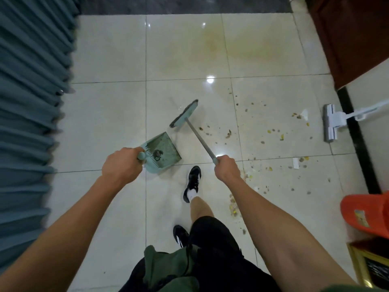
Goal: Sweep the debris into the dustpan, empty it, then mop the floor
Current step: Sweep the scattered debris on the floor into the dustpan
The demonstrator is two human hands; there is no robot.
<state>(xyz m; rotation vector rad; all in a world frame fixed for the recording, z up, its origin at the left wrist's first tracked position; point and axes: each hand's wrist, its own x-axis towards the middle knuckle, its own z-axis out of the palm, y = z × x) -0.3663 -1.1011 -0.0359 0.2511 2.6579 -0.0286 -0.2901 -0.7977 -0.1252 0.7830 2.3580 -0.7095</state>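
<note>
My left hand (121,165) grips the handle of a pale green dustpan (166,150), held over the tiled floor with a small dark clump inside it. My right hand (227,167) is closed on the grey handle of a green broom (185,113), whose head sits just beyond the dustpan's open edge. Debris (271,135), brown crumbs, yellow bits and white paper scraps, is scattered over the tiles to the right of the broom. A white flat mop (332,123) rests on the floor at the right, its handle leaning toward the wall.
Blue-grey curtains (31,102) hang along the left. A dark wooden cabinet (353,39) stands at the upper right. An orange plastic bin (370,211) and a gilt frame (370,268) sit at the lower right. A yellowish stain (221,47) marks the far tiles. My feet (192,184) stand mid-floor.
</note>
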